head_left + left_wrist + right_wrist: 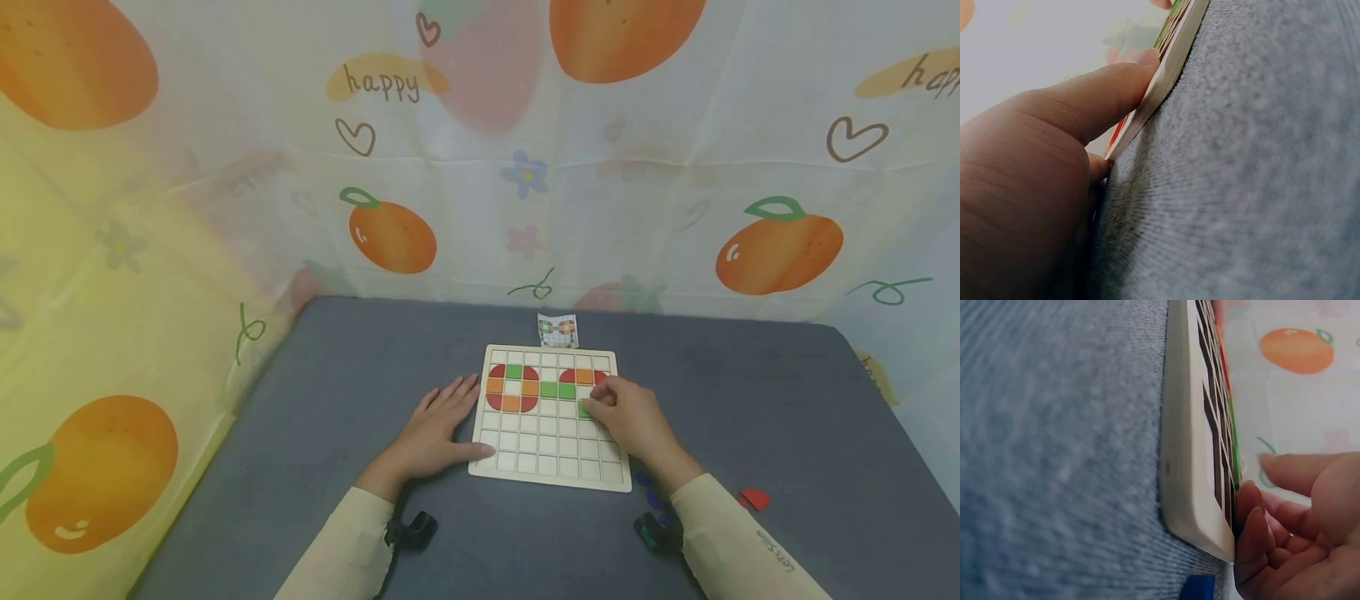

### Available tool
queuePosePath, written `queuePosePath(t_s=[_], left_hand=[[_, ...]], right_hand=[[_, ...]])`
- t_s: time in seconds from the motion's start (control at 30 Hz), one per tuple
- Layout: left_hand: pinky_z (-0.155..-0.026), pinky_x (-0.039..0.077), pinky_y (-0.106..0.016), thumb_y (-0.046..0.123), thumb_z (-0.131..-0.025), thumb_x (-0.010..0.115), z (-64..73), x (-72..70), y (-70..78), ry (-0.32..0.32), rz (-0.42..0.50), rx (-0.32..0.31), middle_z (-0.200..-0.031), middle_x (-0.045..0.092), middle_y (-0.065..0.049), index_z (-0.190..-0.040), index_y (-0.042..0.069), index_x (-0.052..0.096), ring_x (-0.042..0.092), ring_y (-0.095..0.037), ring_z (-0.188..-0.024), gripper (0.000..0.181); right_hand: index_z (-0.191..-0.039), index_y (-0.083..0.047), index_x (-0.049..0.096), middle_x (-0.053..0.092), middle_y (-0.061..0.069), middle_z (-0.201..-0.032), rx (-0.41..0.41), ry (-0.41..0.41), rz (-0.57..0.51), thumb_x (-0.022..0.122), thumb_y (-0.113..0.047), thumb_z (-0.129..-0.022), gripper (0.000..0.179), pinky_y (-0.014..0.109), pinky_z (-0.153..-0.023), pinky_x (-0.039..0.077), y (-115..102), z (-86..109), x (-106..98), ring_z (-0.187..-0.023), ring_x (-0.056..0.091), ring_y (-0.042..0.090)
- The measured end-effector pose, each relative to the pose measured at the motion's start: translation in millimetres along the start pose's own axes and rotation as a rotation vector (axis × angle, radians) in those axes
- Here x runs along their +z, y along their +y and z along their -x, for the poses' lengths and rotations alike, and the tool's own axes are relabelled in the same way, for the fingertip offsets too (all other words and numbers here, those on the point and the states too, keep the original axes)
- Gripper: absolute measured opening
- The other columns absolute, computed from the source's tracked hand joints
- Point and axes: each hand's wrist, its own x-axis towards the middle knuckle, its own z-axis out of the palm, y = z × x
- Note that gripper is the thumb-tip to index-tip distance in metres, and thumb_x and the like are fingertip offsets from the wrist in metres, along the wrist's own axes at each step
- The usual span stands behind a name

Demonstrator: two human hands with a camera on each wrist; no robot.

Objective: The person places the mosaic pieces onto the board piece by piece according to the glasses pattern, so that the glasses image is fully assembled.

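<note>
A wooden grid board (551, 482) lies on the table with flat colored pieces in its upper cells. Red rounded corners, orange squares and a green square form a ring at left. Two green squares (558, 390) continue toward a partial ring at right. My left hand (438, 429) lies spread along the board's left side, its thumb (1116, 87) resting on the rim near the front corner. Over the right part, my right hand (633, 417) has its fingertips at a green square tile (582, 408). Its thumb and curled fingers stand apart in the right wrist view, with nothing visible between them.
A small printed pattern card (557, 332) lies behind the board. Blue pieces (654, 500) are by the right forearm, partly hidden. Red pieces (755, 499) lie farther right on the grey tabletop (337, 358). A fruit-print curtain (480, 233) hangs behind the table.
</note>
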Motion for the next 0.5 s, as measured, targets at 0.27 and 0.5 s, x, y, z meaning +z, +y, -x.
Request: queuePosePath(t_s=[0.27, 0.5], left_hand=[[-0.130, 0.002, -0.054, 0.071, -0.091, 0.075, 0.6, -0.7, 0.9, -0.001, -0.002, 0.001, -0.180, 0.020, 0.002, -0.174, 0.016, 0.029, 0.008, -0.020, -0.166, 0.109], [-0.130, 0.001, -0.054, 0.071, -0.091, 0.075, 0.6, -2.0, 1.5, -0.001, 0.005, 0.001, -0.180, 0.021, 0.002, -0.174, 0.016, 0.030, 0.008, -0.020, -0.166, 0.109]], right_hand=[[-0.120, -0.003, 0.074, 0.070, 0.002, -0.090, -0.003, -0.019, -0.092, 0.066, -0.032, -0.111, 0.031, 0.038, -0.072, 0.053, 2.6, -0.6, -1.9, -0.077, 0.066, 0.018], [-0.122, -0.006, 0.072, 0.068, 0.004, -0.088, 0.040, -0.061, -0.162, 0.062, -0.039, -0.113, 0.036, 0.039, -0.073, 0.050, 3.0, -0.3, -5.6, -0.079, 0.064, 0.022]])
